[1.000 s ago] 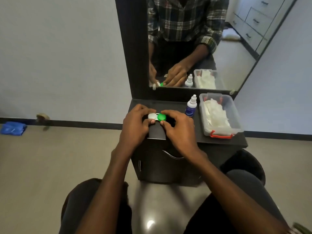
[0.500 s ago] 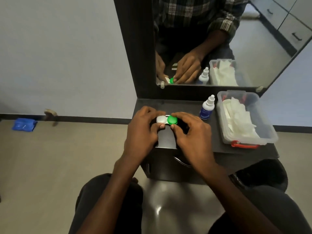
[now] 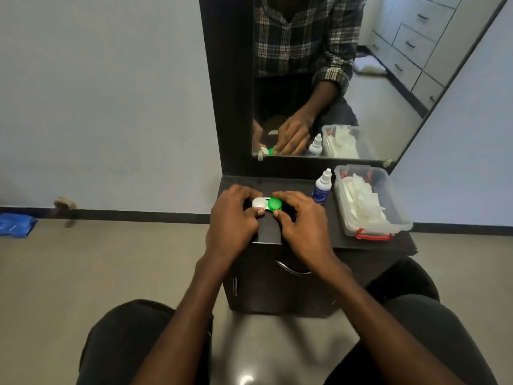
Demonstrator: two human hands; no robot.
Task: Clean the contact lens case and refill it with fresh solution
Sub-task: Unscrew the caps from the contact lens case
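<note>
I hold the lens case [image 3: 267, 204] over the dark cabinet top [image 3: 302, 232] with both hands. My left hand [image 3: 231, 220] pinches the white cap [image 3: 259, 203] between thumb and curled fingers; my right hand [image 3: 301, 223] pinches the green cap [image 3: 274, 204] the same way. Just right of my right hand stands a small bottle [image 3: 322, 187], upright, and beside it a clear box [image 3: 399, 218] of white tissues [image 3: 362, 200]. The mirror [image 3: 333, 79] behind reflects my hands, the bottle and the box.
</note>
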